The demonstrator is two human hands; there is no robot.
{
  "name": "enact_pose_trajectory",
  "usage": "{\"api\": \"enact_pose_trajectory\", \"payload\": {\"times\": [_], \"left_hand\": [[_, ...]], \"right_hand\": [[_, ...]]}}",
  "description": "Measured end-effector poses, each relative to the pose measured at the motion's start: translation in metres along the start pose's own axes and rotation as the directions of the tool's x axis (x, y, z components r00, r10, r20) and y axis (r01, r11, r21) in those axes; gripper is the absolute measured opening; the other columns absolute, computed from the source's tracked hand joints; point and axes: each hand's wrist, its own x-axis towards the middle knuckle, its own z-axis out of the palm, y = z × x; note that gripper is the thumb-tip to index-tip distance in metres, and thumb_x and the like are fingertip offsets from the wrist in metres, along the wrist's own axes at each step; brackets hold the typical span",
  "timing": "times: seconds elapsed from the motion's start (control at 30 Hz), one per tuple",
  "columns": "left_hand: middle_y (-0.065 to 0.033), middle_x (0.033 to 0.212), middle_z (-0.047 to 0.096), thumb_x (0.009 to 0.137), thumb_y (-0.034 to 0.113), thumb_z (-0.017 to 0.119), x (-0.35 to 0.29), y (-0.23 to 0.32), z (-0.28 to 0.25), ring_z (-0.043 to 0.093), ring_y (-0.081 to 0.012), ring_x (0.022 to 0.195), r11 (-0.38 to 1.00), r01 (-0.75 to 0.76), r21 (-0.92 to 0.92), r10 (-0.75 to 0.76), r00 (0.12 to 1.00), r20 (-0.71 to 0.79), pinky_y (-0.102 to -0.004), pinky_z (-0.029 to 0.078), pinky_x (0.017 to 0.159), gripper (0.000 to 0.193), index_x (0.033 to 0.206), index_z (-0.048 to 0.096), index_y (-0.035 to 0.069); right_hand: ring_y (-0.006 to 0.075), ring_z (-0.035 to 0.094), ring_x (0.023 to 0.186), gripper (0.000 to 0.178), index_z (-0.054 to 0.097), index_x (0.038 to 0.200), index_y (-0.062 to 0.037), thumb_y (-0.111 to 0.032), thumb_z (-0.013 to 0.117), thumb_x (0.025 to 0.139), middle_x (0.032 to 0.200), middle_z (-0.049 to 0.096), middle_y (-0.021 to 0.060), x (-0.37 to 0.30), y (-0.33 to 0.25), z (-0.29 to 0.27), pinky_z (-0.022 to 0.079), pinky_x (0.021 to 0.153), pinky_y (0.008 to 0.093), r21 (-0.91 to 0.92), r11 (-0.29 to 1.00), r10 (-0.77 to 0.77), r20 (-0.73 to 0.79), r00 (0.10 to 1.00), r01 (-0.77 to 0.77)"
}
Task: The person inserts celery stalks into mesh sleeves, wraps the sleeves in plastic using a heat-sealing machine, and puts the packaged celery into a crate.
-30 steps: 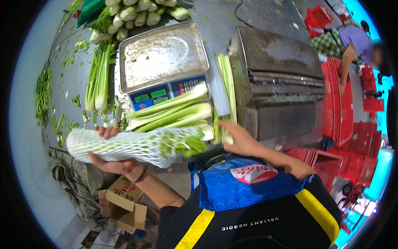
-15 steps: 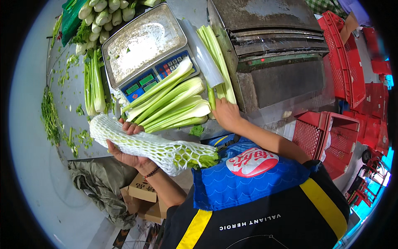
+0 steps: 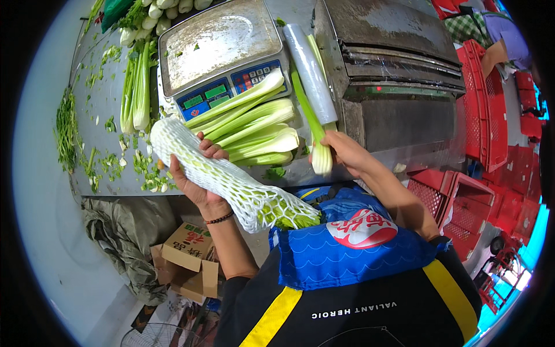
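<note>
White foam net sleeve [image 3: 225, 179] hides most of the left hand [image 3: 196, 179]; at 12 o'clock, the vegetable pile [image 3: 167, 8] is cropped.

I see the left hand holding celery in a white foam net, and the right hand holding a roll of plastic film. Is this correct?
Not quite. The left hand does hold celery in a white foam net, but the right hand grips a single celery stalk, not the roll of plastic film, which lies untouched between the scale and the metal machine. The head view shows it.
</note>
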Motion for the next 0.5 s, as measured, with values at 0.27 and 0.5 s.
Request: {"api": "enact_pose_trajectory", "payload": {"times": [0.27, 0.5], "left_hand": [[-0.0084, 0.095, 0.046, 0.081, 0.041, 0.069, 0.020, -0.011, -0.005, 0.046, -0.0169, 0.081, 0.994, 0.072, -0.087, -0.069, 0.997, 0.037, -0.0335, 0.043, 0.076, 0.070, 0.123, 0.040, -0.005], [-0.0122, 0.100, 0.054, 0.083, 0.049, 0.064, 0.060, -0.005, 0.001, 0.056, -0.0238, 0.091, 0.995, 0.056, -0.082, -0.049, 0.994, 0.093, -0.0454, 0.045, 0.094, 0.065, 0.118, 0.046, -0.003]], "right_hand": [[0.0169, 0.044, 0.064, 0.043, 0.046, 0.124, -0.0011, -0.033, 0.045, 0.095, 0.072, 0.043, 0.0036, -0.054, -0.011, 0.020, 0.040, 0.063, 0.0327, 0.736, 0.671, -0.255, 0.349, 0.902, -0.095], [0.0094, 0.046, 0.070, 0.035, 0.048, 0.118, -0.0039, -0.022, 0.062, 0.091, 0.077, 0.050, 0.0026, -0.094, -0.032, 0.022, 0.040, 0.064, 0.0247, 0.047, 0.960, -0.280, 0.134, 0.950, 0.277]]}}
